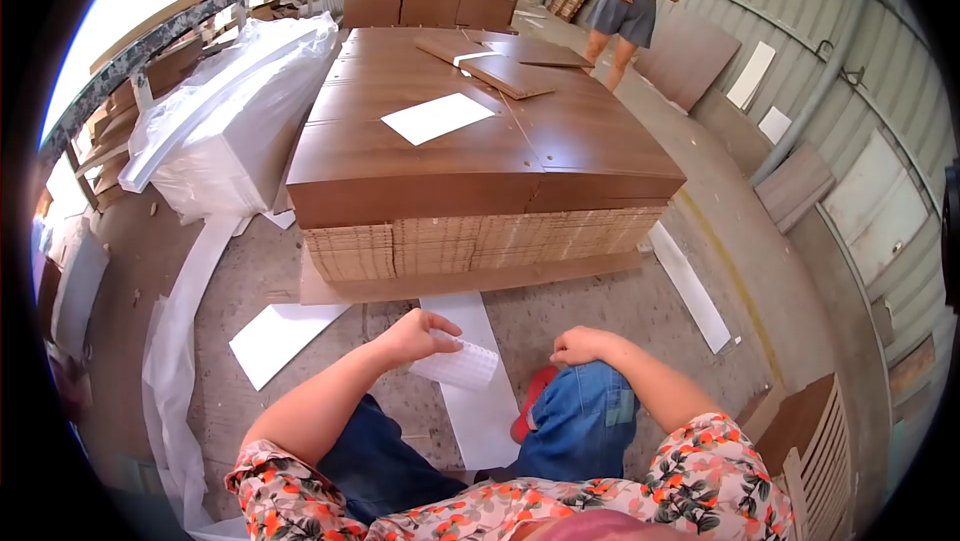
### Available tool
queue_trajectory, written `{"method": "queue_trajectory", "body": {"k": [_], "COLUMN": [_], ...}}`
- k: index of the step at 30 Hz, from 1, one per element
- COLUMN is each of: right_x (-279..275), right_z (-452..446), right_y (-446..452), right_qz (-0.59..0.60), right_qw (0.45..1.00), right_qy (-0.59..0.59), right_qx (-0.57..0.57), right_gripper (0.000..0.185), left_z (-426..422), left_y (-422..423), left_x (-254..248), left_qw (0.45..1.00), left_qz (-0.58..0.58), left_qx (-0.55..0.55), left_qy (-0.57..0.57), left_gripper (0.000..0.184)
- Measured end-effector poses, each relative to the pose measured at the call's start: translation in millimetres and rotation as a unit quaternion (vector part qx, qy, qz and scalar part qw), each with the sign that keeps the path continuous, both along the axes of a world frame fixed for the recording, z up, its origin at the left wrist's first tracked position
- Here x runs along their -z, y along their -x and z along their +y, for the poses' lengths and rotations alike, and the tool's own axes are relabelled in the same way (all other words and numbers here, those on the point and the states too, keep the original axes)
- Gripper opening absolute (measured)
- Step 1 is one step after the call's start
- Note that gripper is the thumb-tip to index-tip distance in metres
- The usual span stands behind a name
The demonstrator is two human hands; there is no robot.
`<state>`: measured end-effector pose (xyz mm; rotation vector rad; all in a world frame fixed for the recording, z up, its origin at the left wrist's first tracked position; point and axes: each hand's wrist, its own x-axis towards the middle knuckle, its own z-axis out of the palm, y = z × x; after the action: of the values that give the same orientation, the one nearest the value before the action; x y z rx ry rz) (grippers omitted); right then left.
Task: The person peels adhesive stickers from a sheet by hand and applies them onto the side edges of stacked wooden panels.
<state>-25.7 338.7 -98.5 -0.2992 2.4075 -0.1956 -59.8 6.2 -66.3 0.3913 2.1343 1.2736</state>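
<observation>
My left hand is closed on the edge of a curled, whitish translucent sheet marked with rows of small spots. The sheet hangs over a long white strip on the floor. My right hand rests on my raised knee, its fingers curled in, and whether anything is in them is too small to tell. In front of both hands stands a large stack of brown panels. A white sheet and narrow brown boards lie on top of the stack.
Plastic-wrapped goods stand left of the stack. White panels lie on the concrete floor, another strip at right. A person stands behind the stack at the back right. A slatted wooden piece is at lower right.
</observation>
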Motion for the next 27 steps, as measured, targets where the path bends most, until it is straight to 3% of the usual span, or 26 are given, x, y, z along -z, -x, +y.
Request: {"method": "queue_trajectory", "body": {"k": [6,27], "right_x": [1,-1], "right_z": [2,9], "right_y": [-1,-6], "right_qz": [0.006,0.008], "right_qw": [1.000,1.000], "right_qy": [0.000,0.007], "right_qx": [0.002,0.025], "right_gripper": [0.037,0.033], "left_z": [0,6], "left_y": [1,-3], "left_x": [3,-10], "left_qw": [1.000,1.000], "left_qz": [0.000,0.004], "left_qx": [0.001,-0.012], "left_qy": [-0.018,-0.016], "left_gripper": [0.036,0.030]}}
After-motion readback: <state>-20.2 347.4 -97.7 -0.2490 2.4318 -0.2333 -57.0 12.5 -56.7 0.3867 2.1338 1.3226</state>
